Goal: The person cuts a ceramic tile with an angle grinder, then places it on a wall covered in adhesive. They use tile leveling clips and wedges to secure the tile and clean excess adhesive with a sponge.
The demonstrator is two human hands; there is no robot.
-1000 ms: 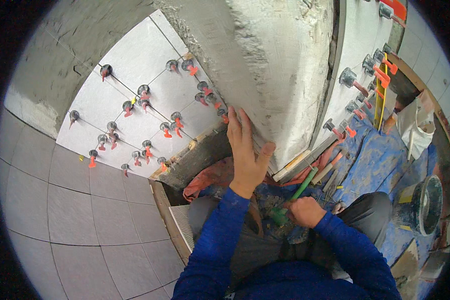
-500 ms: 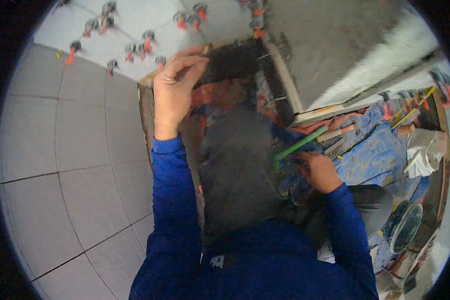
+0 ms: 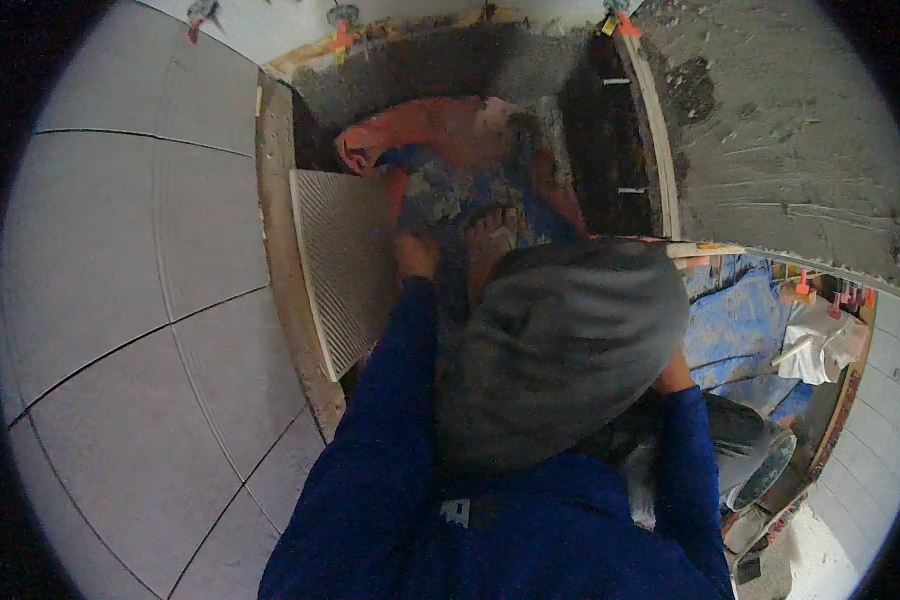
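Note:
My left hand (image 3: 417, 257) is low in the recess, beside the inner edge of a grey ridged panel (image 3: 350, 260) that looks like a tile. Its fingers are in shadow, and whether they grip that edge I cannot tell. The panel stands tilted against a narrow wooden edge strip (image 3: 282, 235). Only a bit of my right hand (image 3: 676, 372) shows, at the far side of my raised knee (image 3: 570, 340) in dark grey trousers; its fingers are hidden. Ahead of the knee, my bare foot (image 3: 492, 232) rests on a stained blue sheet (image 3: 455, 195).
Large grey tiles (image 3: 100, 240) cover the left side. A crumpled red sheet (image 3: 450, 130) lies at the recess's far end. A mortar-coated slab (image 3: 790, 150) with a wooden edge (image 3: 660, 140) borders its right. White crumpled plastic (image 3: 820, 340) and a round-rimmed bucket (image 3: 770, 470) are at right.
My left hand has come down from the far edge into the recess beside the ridged panel. My right hand has left the green stick's side and gone behind my knee. The view has shifted.

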